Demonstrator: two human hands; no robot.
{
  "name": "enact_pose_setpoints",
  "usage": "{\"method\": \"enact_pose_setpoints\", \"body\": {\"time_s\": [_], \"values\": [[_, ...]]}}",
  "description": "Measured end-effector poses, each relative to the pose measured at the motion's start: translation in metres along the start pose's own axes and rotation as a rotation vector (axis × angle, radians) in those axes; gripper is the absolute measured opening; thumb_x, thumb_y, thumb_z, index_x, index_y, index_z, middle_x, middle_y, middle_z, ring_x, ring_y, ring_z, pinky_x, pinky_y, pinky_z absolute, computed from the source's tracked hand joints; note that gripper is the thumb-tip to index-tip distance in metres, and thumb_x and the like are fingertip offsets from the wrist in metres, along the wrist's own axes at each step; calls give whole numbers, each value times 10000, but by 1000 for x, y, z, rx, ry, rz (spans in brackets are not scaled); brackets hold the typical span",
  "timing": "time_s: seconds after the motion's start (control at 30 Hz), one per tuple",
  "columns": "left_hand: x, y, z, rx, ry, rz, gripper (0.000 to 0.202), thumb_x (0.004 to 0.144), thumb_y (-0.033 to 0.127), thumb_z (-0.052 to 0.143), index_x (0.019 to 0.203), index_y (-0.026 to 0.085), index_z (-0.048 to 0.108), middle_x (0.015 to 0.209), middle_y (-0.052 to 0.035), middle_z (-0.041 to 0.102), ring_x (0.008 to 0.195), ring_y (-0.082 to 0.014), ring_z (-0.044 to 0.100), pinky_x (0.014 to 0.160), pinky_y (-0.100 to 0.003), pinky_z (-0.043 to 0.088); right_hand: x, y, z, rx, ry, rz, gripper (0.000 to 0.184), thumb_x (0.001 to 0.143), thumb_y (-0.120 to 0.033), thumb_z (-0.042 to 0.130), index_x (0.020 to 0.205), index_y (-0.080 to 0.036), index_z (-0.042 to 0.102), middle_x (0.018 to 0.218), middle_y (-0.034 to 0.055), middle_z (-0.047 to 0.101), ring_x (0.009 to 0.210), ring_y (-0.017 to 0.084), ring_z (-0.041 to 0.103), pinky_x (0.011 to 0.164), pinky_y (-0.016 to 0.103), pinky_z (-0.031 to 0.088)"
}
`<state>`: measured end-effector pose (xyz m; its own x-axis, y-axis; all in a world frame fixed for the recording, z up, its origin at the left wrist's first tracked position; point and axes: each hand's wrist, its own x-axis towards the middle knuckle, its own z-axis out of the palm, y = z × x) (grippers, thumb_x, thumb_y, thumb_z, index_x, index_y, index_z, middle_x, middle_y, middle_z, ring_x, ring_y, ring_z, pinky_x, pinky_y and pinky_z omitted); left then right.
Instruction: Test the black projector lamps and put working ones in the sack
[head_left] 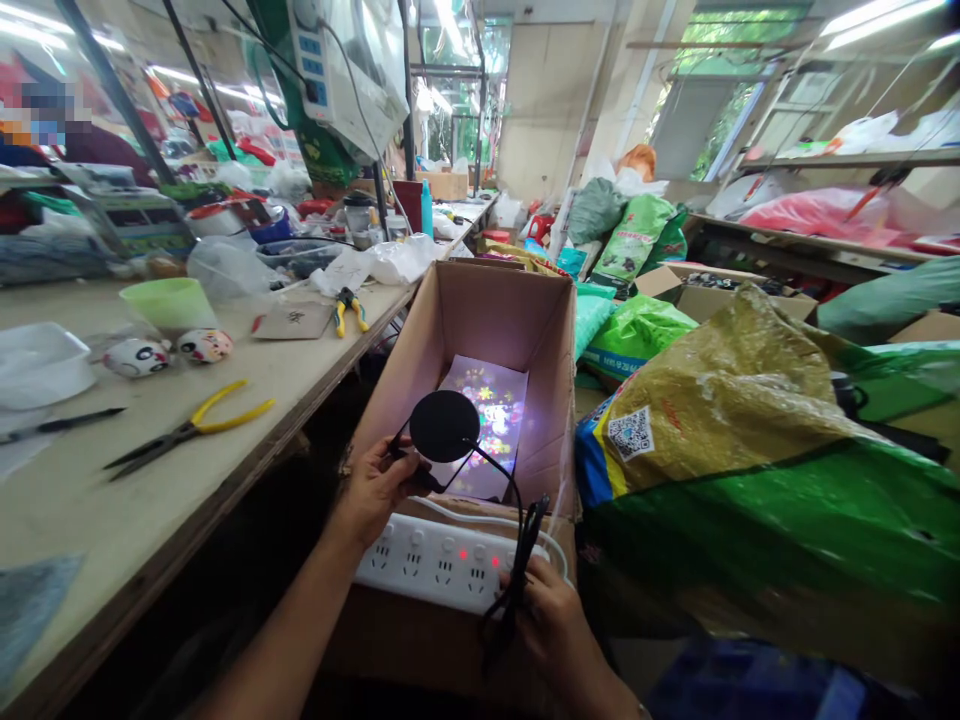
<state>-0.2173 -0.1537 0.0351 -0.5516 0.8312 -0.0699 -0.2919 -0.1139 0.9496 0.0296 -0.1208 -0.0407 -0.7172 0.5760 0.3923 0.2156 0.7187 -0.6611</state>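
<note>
Your left hand (379, 490) is closed around the rim and underside of a black round lamp head (444, 426), holding it over the open carton. Your right hand (547, 620) is closed on a bundle of black cord (516, 570), directly above the right end of a white power strip (427, 565). A thinner black lead arcs from the lamp head down toward that bundle. The strip lies across the near side of the carton, with its red indicator lights lit and a white cable curving behind it.

Inside the cardboard box (487, 310), a rectangular patch of coloured star shapes (487, 430) glows on the floor, partly behind the lamp head.

To your left, along the counter (97, 540), lie yellow-handled long-nose pliers (187, 432), a black-handled tool (64, 424), two panda-faced figurines (169, 352), and a pale green cup (169, 305). Farther along are yellow-handled pliers (351, 310) beside a small card (292, 320).

To your right, a yellow-green woven sack (720, 400) slumps against a green bag (772, 520). Beyond them are stuffed sacks (630, 240), an open carton (712, 290), and a shelf (817, 245) holding plastic bags.
</note>
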Motion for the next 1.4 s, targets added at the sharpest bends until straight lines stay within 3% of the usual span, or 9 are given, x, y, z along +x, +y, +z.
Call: {"method": "enact_pose_setpoints", "body": {"time_s": [0.23, 0.37, 0.6, 0.73, 0.83, 0.97, 1.1, 1.27, 1.4], "values": [[-20, -1, 10, 321, 78, 158, 293, 636, 304, 745, 858, 176, 603, 664, 18, 629, 602, -151, 599, 569, -242, 491, 6, -21, -4, 303, 200, 246, 190, 882, -308, 469, 732, -203, 518, 735, 35, 563, 676, 182, 570, 597, 274, 492], [-39, -7, 16, 656, 109, 361, 205, 687, 275, 708, 867, 212, 632, 647, 25, 626, 602, -164, 587, 603, -252, 468, 10, -32, -19, 431, 204, 383, 261, 884, -416, 491, 740, -199, 517, 980, 91, 617, 859, 215, 604, 696, 296, 519], [-74, -22, 36, 988, -148, 905, 136, 835, 185, 550, 969, 206, 547, 824, -43, 692, 747, -191, 673, 695, -283, 535, -10, -23, -59, 576, 323, 556, 649, 779, -528, 618, 1311, -248, 375, 1264, 153, 546, 1097, 288, 576, 800, 386, 544], [-96, -24, 55, 1077, -261, 1088, 160, 891, 207, 434, 1011, 178, 535, 869, -102, 708, 776, -218, 695, 626, -289, 567, -27, -28, -62, 504, 305, 470, 957, 568, -651, 728, 1331, -217, 347, 1204, 153, 583, 1031, 316, 608, 812, 391, 540], [-109, -23, 63, 1140, -325, 1190, 214, 914, 201, 357, 1005, 160, 547, 880, -147, 708, 717, -231, 700, 553, -293, 572, -38, -28, -60, 383, 422, 516, 863, 556, -587, 763, 1250, -197, 430, 1139, 138, 612, 995, 314, 614, 790, 380, 541], [-120, -27, 71, 1095, -336, 1208, 213, 870, 217, 485, 1072, 170, 531, 906, -151, 687, 757, -251, 686, 587, -334, 578, -53, -23, -65, 488, 370, 550, 771, 571, -458, 790, 1221, -206, 460, 1160, 115, 598, 1018, 297, 595, 820, 366, 519], [-126, -31, 82, 1024, -296, 1146, 543, 741, 208, 632, 1236, 133, 420, 1186, -242, 538, 1123, -332, 542, 866, -464, 522, -63, -25, -72, 737, 299, 553, 758, 615, -410, 779, 1273, -249, 438, 1208, 81, 583, 1090, 283, 555, 895, 375, 472], [-127, -32, 89, 987, -561, 857, 1008, 624, 275, 713, 1418, 105, 116, 1428, -289, 257, 1319, -394, 303, 959, -547, 443, -68, -24, -75, 793, 262, 508, 800, 584, -441, 806, 1283, -270, 457, 1326, 81, 510, 1222, 312, 455, 1028, 434, 355], [-130, -31, 90, 1030, -661, 775, 1032, 572, 251, 749, 1410, 159, 153, 1424, -262, 228, 1290, -409, 332, 949, -544, 450, -69, -20, -79, 728, 181, 527, 863, 573, -422, 812, 1321, -233, 425, 1359, 122, 468, 1244, 336, 425, 1052, 472, 316]]}}
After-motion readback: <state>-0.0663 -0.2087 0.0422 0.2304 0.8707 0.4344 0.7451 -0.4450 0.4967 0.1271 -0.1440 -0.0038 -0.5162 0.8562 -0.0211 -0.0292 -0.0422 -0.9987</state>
